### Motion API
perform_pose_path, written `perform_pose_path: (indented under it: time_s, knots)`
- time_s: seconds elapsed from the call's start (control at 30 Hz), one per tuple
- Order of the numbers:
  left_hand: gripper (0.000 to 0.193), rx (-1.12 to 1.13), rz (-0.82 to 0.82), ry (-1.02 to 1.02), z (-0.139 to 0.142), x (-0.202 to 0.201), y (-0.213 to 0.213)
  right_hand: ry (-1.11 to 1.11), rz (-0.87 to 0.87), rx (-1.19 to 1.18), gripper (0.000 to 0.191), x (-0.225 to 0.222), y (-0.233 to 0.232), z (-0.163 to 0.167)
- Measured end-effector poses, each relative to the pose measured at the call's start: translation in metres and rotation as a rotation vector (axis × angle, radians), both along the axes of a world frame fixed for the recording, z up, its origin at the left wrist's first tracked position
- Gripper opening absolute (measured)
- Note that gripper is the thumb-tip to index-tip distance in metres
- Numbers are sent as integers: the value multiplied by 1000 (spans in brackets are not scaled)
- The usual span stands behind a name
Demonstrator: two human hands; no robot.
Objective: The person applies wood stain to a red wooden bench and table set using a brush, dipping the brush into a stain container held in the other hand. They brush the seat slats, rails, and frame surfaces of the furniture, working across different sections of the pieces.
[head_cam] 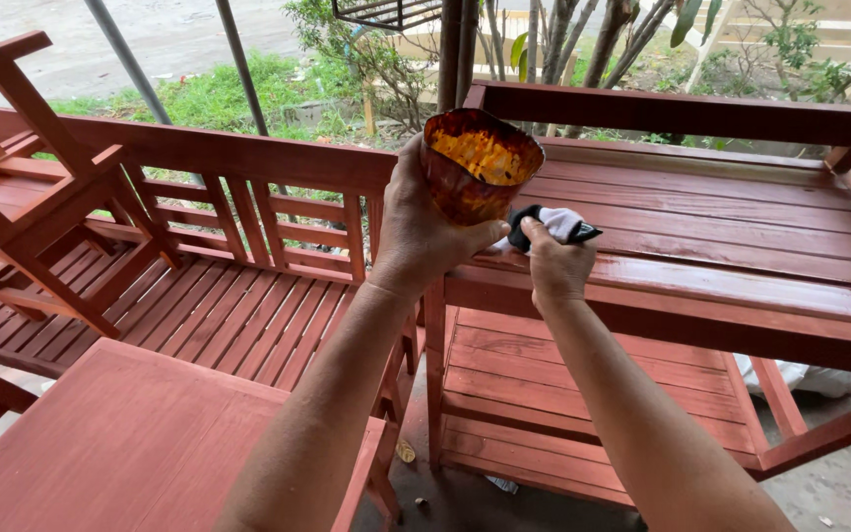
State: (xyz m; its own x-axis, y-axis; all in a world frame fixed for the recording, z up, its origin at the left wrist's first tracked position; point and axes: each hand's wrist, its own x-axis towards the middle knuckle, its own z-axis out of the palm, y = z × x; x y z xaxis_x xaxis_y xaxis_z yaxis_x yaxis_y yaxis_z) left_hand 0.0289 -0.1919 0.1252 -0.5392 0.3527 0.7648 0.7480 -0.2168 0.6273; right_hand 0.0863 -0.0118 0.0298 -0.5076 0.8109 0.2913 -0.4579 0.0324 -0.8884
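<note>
Near left: bare matte red tabletop point(130, 443), dry. My left hand point(416, 232) wrapped shut round stain cup point(480, 163), held up, orange-brown residue inside; best keep it level, close over wet boards. My right hand point(556, 266) pinched shut on black-and-white rag point(556, 225), pressed at near left edge of glossy wet bench top point(721, 227). Judgement: wipe along grain, light even strokes, catch drips on front rail point(682, 320). Far: slatted railing point(248, 167), trees.
</note>
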Motion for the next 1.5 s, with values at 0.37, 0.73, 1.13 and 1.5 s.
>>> perform_pose_path:
  time_s: [0.37,0.73,1.13,1.5]
  knots:
    - [105,27,-98,-4,-5,26,36,-226,-69,268,9,39,-8,-1]
    - [102,-33,-49,11,-19,78,103,-196,-381,585,15,176,104,-20]
    - [93,-16,-102,5,-19,122,152,-289,-596,451,22,333,228,-19]
    - [99,-82,-129,-45,-22,127,150,-535,-948,820,19,405,303,-36]
